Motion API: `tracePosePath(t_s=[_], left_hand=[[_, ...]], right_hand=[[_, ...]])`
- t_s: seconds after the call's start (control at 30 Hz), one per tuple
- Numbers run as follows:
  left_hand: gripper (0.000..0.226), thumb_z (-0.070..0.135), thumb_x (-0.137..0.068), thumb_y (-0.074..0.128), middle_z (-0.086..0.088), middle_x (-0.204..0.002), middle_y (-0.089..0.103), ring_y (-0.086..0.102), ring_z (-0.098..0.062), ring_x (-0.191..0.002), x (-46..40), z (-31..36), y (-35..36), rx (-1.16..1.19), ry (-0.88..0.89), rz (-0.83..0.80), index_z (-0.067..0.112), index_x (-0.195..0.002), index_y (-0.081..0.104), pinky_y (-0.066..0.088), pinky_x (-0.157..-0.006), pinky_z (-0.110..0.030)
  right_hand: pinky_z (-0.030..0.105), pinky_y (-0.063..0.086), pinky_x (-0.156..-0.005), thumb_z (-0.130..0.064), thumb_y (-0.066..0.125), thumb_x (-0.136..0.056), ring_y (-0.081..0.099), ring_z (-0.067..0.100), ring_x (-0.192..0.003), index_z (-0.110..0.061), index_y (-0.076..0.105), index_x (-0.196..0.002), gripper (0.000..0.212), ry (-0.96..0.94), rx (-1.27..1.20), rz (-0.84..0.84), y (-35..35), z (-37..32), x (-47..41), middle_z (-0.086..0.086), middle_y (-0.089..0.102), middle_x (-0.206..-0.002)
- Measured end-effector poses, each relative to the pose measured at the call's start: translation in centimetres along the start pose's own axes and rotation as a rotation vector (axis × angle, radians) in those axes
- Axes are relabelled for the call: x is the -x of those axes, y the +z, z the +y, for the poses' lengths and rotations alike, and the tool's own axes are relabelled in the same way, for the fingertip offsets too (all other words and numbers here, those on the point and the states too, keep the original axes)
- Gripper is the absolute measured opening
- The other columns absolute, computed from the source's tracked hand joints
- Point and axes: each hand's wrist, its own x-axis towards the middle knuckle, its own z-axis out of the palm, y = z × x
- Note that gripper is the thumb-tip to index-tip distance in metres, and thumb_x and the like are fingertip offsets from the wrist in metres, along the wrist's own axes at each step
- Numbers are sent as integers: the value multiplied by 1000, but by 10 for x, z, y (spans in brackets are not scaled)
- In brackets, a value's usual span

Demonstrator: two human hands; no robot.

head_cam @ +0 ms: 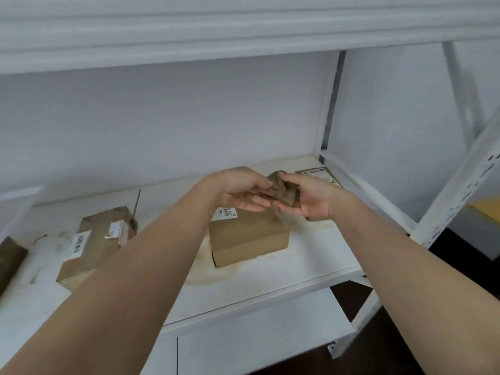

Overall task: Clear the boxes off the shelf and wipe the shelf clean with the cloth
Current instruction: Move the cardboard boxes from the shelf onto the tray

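Note:
Both my hands are raised over the white shelf, holding a bunched brown cloth between them. My right hand grips the cloth from the right, thumb on top. My left hand pinches its left side. Right below them stands a cardboard box with a white label. A second, tilted cardboard box with barcode labels lies to the left. A flat box lies at the back right, partly hidden by my right hand. The shelf surface shows brownish stains around the middle box.
A dark object pokes in at the far left edge. White uprights frame the right end of the shelf, and a slanted brace crosses in front. Another shelf board hangs close above. A lower board sits below.

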Motion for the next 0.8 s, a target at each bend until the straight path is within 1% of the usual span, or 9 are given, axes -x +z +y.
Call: tracePosePath(t_s=[0.1,0.23,0.3,0.43,0.53,0.67,0.73,0.77,0.8], left_hand=[[20,16,-97,51,-5,-98,63,62,-17,-78,-13,0,20,-86,-46,-7,7,-111,60,54,-88,-36],[22,15,-97,49,-5,-98,60,60,-17,-76,-30,0,37,-118,-67,14,10,-116,59,52,-86,-34],[19,15,-97,49,-5,-98,61,61,-17,-74,-37,0,41,-104,-69,38,11,-113,60,53,-86,-35],[12,16,-97,51,-4,-95,63,61,-16,-73,-48,-4,51,-79,-75,58,13,-101,62,54,-80,-33],[13,17,-97,50,-5,-95,64,62,-17,-74,-51,-7,55,-77,-78,58,13,-98,63,55,-80,-33],[13,17,-97,51,-4,-95,64,62,-17,-76,-52,-9,56,-74,-89,67,13,-101,62,54,-81,-33],[14,17,-97,51,-4,-95,64,62,-17,-75,-52,-9,56,-66,-90,78,12,-104,62,54,-79,-32],[15,17,-97,51,-4,-95,64,62,-17,-75,-51,-9,56,-63,-89,84,11,-106,62,55,-79,-32],[17,16,-97,51,-4,-95,64,62,-17,-75,-51,-9,56,-59,-88,89,11,-109,61,55,-79,-32]], right_hand=[[18,52,-49,-25,60,-93,59,12,-64,-17,64,-96,9,36,64,142,-23,7,-1,3,67,-85],[15,41,-38,-26,62,-87,49,10,-52,-19,57,-96,13,85,77,333,-54,16,-1,2,63,-82],[17,43,-43,-26,63,-86,52,10,-54,-19,56,-96,14,86,79,415,-69,21,2,2,63,-77],[23,47,-58,-23,64,-86,55,11,-68,-20,56,-101,17,134,155,519,-92,38,9,1,62,-82],[24,45,-60,-16,59,-86,49,10,-64,-17,56,-88,4,171,232,568,-98,46,13,1,56,-73],[25,38,-64,-12,54,-88,43,14,-61,-17,51,-77,12,195,301,590,-102,52,16,1,49,-72],[27,40,-67,-12,53,-89,48,17,-68,-15,55,-83,8,173,332,606,-103,50,17,3,53,-78],[28,40,-68,-11,53,-90,50,19,-76,-13,56,-90,4,143,352,625,-104,48,16,5,54,-86],[29,39,-74,-12,53,-91,50,21,-87,-12,56,-100,9,109,381,645,-106,47,13,7,52,-96]])
